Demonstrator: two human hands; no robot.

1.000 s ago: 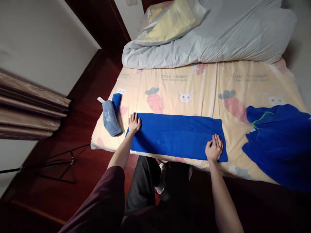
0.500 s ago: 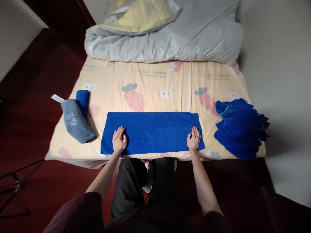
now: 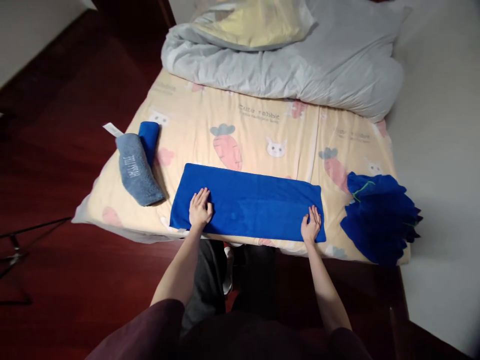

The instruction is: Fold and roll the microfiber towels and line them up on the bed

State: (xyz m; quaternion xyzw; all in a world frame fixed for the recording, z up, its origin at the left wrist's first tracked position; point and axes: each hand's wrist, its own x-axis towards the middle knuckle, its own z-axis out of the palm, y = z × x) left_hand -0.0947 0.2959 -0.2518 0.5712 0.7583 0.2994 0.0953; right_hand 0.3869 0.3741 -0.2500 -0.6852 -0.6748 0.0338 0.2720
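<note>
Left hand: while its fingers lie extended, the left hand presses flat on the blue towel.
Right hand: slightly spread, the right hand rests on the towel's right end.
Left of towel: grey-blue roll.
Right of towel: crumpled blue cloths.
</note>
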